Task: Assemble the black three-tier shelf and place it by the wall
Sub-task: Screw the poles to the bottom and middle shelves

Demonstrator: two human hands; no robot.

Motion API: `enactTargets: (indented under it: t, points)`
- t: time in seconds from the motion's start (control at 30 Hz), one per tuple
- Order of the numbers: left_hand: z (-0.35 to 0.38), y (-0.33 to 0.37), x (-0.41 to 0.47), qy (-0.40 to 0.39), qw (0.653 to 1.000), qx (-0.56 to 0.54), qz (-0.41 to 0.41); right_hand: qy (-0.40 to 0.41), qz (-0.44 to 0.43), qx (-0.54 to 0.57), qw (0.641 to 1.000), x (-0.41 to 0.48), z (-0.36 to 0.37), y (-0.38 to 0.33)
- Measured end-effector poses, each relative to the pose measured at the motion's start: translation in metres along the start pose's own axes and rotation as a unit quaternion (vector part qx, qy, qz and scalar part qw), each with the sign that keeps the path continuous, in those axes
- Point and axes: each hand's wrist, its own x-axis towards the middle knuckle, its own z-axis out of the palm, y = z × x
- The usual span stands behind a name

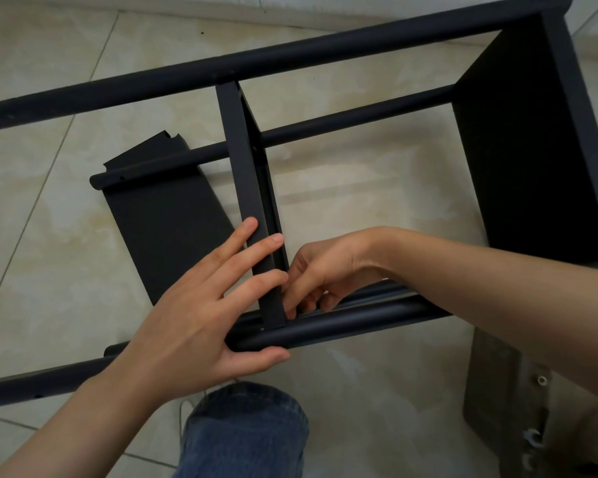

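The black shelf frame lies on its side on the tiled floor, its round poles running left to right: a far pole (242, 69), a middle pole (342, 120) and a near pole (342, 327). One shelf panel (532, 150) sits fixed at the right end. A second panel (244, 160) stands edge-up between the poles. My left hand (201, 315) lies with straight fingers across that panel's near end and its thumb under the near pole. My right hand (318, 281) has its fingers curled at the joint of panel and pole; what they pinch is hidden.
A third loose black panel (166, 222) lies flat on the floor, left of the standing panel and partly under a pole. A grey sheet with small screws (504, 401) lies at the lower right. My knee in blue jeans (246, 432) is at the bottom centre. A pale wall base (187, 8) runs along the top.
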Motion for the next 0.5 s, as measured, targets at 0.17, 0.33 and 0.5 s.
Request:
enactTargets:
  t: [0.17, 0.33, 0.5]
  points:
    - [0.0003, -0.0004, -0.0009, 0.001, 1.0, -0.004, 0.0, 0.01, -0.006, 0.007, 1.0, 0.0068, 0.0057, -0.0015]
    - [0.0005, -0.0004, -0.0009, 0.001, 1.0, 0.001, 0.001, 0.005, -0.005, -0.006, 1.0, -0.0007, 0.0004, -0.0028]
    - [0.001, -0.0006, -0.0017, -0.001, 1.0, 0.003, 0.001, 0.024, -0.001, -0.008, 1.0, 0.0025, 0.0035, -0.0018]
